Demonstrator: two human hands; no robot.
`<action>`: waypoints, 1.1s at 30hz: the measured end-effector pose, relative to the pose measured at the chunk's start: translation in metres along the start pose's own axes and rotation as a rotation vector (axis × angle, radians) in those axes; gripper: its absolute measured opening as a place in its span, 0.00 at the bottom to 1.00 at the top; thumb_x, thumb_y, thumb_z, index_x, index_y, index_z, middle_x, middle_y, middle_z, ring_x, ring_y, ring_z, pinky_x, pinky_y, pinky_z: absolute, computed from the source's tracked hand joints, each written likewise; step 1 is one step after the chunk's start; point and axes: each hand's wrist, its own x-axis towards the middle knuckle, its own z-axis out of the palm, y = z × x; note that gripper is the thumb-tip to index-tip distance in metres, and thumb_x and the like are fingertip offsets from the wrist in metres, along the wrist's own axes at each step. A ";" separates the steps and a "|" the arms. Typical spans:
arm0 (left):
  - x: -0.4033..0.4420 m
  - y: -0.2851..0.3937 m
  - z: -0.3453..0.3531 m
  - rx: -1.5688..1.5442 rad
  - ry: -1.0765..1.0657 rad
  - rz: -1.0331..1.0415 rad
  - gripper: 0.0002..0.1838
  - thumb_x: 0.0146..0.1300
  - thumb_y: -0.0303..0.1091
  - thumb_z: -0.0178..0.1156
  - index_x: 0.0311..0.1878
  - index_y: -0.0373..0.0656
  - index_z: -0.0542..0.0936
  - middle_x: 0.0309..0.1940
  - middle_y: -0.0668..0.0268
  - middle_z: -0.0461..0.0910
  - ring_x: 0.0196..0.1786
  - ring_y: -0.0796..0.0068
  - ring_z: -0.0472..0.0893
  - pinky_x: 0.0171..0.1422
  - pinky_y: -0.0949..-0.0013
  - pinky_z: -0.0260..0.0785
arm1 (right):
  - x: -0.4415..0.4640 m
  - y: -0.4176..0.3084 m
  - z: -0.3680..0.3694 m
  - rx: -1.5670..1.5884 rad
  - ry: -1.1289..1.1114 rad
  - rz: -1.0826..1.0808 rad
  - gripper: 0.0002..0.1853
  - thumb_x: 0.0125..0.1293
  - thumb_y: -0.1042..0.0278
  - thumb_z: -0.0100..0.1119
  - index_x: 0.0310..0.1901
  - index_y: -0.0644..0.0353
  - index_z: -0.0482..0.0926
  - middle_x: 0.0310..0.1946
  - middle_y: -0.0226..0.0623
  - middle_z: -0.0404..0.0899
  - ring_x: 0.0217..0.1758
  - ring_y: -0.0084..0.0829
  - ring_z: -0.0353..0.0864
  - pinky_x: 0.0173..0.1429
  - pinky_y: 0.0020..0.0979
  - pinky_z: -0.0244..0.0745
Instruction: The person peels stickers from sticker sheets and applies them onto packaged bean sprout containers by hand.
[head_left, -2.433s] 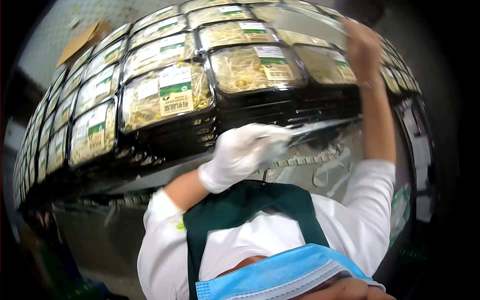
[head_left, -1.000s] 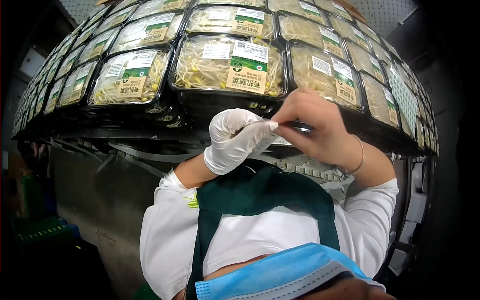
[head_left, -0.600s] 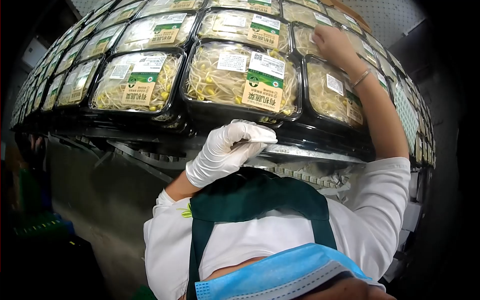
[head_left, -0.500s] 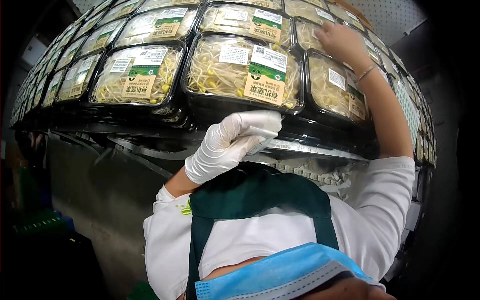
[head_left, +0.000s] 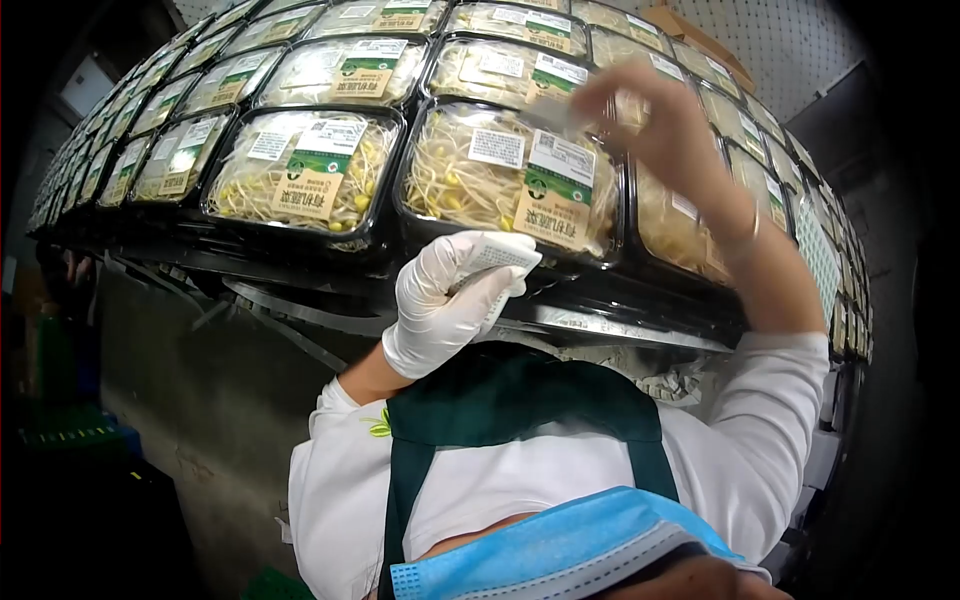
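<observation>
White-gloved left hand [head_left: 445, 305] pinches a folded strip [head_left: 497, 254] just before the near edge of the sprout boxes [head_left: 470, 190]. Bare right hand [head_left: 650, 125], blurred, grasps a pale label [head_left: 549, 113] above these boxes.

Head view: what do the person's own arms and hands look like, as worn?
The left hand wears a wrinkled white glove. The right hand, blurred, looks gloveless, with a thin, pale bracelet at its wrist. Both arms have plain white sleeves: left sleeve, right sleeve, leaving the forearms partly bare.
</observation>
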 end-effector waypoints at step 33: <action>0.007 0.013 -0.059 0.185 -0.238 -0.130 0.12 0.56 0.19 0.51 0.45 0.28 0.70 0.34 0.57 0.77 0.34 0.76 0.77 0.41 0.77 0.70 | 0.121 0.285 -0.008 -0.752 -0.135 0.635 0.18 0.56 0.53 0.48 0.34 0.62 0.76 0.33 0.45 0.78 0.38 0.39 0.76 0.43 0.35 0.68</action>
